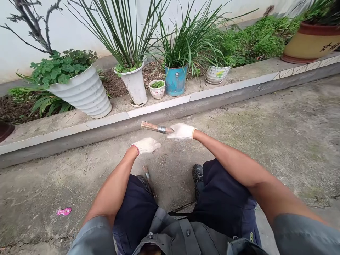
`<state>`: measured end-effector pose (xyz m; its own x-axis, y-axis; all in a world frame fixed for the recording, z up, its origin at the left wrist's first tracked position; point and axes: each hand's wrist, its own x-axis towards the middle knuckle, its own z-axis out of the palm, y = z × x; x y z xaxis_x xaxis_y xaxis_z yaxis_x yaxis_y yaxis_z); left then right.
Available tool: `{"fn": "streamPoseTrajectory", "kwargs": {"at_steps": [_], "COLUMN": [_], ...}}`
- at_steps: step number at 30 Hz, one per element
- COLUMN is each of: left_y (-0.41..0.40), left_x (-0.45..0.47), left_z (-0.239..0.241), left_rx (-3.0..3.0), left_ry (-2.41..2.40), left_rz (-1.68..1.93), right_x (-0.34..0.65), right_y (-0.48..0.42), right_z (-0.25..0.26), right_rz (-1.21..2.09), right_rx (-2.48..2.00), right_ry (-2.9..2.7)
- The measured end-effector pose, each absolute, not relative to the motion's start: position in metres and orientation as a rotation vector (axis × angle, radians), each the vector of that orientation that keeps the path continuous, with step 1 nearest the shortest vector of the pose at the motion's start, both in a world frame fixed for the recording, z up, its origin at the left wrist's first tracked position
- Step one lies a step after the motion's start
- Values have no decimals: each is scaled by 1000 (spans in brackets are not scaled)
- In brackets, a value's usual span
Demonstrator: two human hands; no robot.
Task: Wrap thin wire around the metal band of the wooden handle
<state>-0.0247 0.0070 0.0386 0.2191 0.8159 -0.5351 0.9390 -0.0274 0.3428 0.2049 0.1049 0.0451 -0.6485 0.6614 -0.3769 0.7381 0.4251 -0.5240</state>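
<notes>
Far left on the concrete floor (265, 134): a small pink thing (64, 211), flat on the ground, well apart from the hands.

Up on the raised ledge (159, 106), left to right: a big white ribbed pot (85, 92), tilted, full of round green leaves. Then a tall white pot (136, 85) with long thin leaves. Just beside it, a tiny white pot (157, 90). Next, a blue pot (175, 80) with more long leaves. Then a small white bowl-shaped pot (217, 73) with a yellow mark. Far right, a large tan and brown pot (310, 42).

Down low, in the middle: left hand (146, 145) in a white glove with a red cuff, held flat, fingers stretched out, palm down, holding nothing. Just below it on the floor, between two black shoes, a second brush (148, 180) lying near the left shoe (143, 182).

A little to the right and higher: right hand (182, 131), also in a white glove, closed around the handle end of a brush (156, 127). Brush held level in the air, in front of the ledge, bristle end pointing left, shiny metal band near the glove. Hands close together but not touching.

Right shoe (198, 175) on the floor under the right arm. Dark shorts and a grey shirt at the bottom.
</notes>
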Motion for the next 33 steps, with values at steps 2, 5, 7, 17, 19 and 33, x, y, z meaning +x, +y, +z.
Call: {"fn": "streamPoseTrajectory", "kwargs": {"at_steps": [2,5,7,17,19,33], "left_y": [8,11,14,7,5,11], "left_x": [-32,-43,-48,-24,-17,-46], "left_z": [38,32,28,35,36,21], "left_rx": [1858,1848,1858,1918,1901,1851], "left_ry": [1584,1537,1523,1510,1483,1533], "left_rz": [-224,-197,-211,-455,-449,-246], "right_x": [212,219,218,186,183,212], "right_y": [98,89,84,78,87,84], "right_z": [55,58,49,-7,0,55], "right_rz": [-1355,-1632,-1605,-464,-374,-1298], "right_rx": [1142,789,596,800,983,890], "right_ry": [2537,2369,2190,2150,2241,2484]}}
